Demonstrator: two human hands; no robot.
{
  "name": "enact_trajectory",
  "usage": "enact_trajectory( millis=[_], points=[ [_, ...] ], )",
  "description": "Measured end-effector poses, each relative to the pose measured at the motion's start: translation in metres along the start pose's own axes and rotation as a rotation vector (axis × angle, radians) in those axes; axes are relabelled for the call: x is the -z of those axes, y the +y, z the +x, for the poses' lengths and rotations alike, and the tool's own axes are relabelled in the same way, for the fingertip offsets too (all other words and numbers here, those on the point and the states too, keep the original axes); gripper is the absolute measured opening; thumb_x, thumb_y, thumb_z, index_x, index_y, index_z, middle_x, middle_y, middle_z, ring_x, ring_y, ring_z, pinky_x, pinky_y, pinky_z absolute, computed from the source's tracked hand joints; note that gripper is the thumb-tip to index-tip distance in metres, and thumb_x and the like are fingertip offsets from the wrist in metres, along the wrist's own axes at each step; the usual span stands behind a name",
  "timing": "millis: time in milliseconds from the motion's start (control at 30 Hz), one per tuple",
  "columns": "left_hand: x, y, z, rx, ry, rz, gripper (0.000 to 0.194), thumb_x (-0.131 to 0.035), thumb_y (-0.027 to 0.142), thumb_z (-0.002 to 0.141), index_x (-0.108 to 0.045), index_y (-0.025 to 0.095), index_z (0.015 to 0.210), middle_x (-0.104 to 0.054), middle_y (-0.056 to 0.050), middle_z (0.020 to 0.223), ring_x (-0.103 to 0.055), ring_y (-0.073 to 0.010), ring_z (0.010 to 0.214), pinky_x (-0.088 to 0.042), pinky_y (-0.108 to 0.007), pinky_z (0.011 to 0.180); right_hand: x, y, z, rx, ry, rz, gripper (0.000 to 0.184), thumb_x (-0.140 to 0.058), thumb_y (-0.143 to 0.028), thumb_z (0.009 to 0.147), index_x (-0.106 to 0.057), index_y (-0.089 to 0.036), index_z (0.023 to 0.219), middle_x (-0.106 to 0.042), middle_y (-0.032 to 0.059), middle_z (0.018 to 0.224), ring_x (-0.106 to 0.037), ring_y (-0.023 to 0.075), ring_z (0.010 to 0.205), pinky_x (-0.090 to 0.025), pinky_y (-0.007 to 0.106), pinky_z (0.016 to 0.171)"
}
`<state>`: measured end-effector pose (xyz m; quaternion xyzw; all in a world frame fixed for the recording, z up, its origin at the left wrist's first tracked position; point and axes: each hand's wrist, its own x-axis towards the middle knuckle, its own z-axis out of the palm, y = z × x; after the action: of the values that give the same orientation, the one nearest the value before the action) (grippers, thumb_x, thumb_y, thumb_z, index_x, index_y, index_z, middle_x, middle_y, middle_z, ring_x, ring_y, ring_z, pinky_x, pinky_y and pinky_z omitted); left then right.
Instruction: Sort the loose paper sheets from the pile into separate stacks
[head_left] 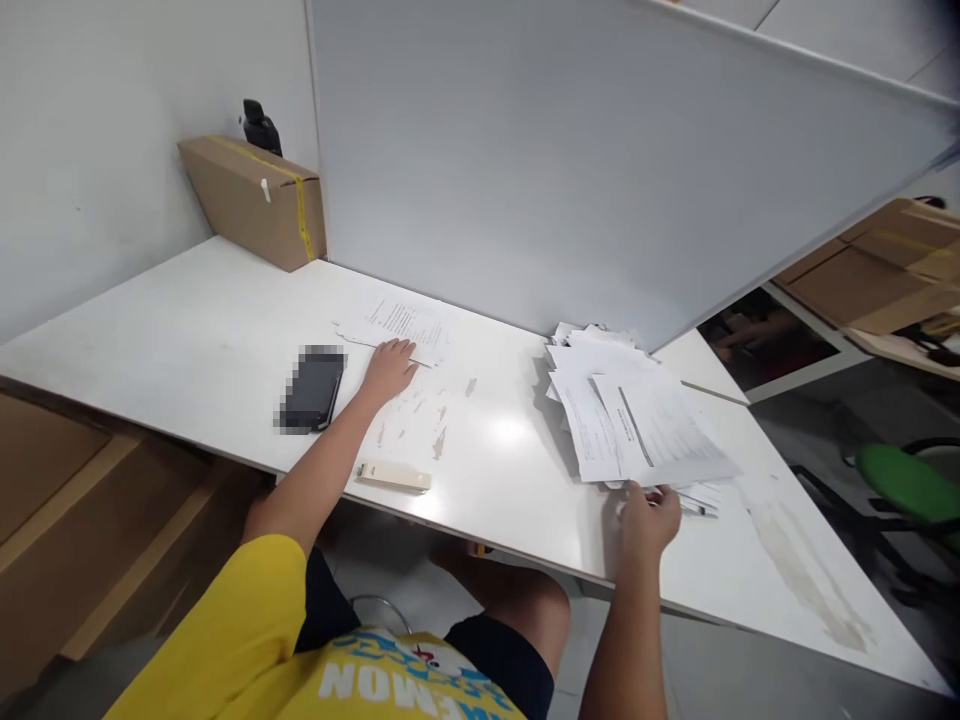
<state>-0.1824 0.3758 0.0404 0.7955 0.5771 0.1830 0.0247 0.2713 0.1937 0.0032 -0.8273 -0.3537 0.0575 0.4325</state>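
My left hand (390,370) lies flat on the near edge of a few printed sheets (409,325), its fingers stretched out toward the partition. At the lower edge of a messy pile of papers (600,350), my right hand (651,515) pinches a printed sheet of paper (664,430) between thumb and fingers. Other sheets of the pile lie fanned out beneath it. A cream stapler (394,477) rests near the front edge of the table, between both arms. Left of my left hand is a dark phone (313,390), partly blurred out.
A taped cardboard box (255,200) stands at the back left, a black bottle (261,128) behind it. A grey partition (480,160) borders the white table (202,320). To the right are a green chair (911,480) and more cardboard (885,260).
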Motion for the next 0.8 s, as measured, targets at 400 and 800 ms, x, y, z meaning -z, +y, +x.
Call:
enact_trajectory(
  millis=[400,800],
  points=[
    [0.003,0.004,0.003,0.000,0.029,0.064,0.045,-0.045,0.035,0.097,-0.061,0.009,0.130,-0.059,-0.019,0.137,-0.049,-0.0339,0.128,-0.034,-0.049,0.108,0.029,-0.049,-0.004,0.018,0.362,-0.109,0.029,-0.051,-0.044,0.078,-0.064,-0.020,0.087,-0.061,0.0111,0.079,-0.059,0.0310,0.081,-0.049,0.047,0.077],
    [-0.003,0.025,-0.004,-0.542,-0.032,-0.214,0.034,-0.043,0.011,0.094,-0.071,0.021,0.110,-0.073,-0.006,0.113,-0.060,-0.0224,0.112,-0.045,-0.038,0.098,-0.132,-0.180,-0.071,-0.110,-0.879,0.675,0.050,-0.061,-0.065,0.078,-0.059,-0.021,0.102,-0.071,0.0086,0.092,-0.069,0.0237,0.085,-0.059,0.039,0.075]
  ],
)
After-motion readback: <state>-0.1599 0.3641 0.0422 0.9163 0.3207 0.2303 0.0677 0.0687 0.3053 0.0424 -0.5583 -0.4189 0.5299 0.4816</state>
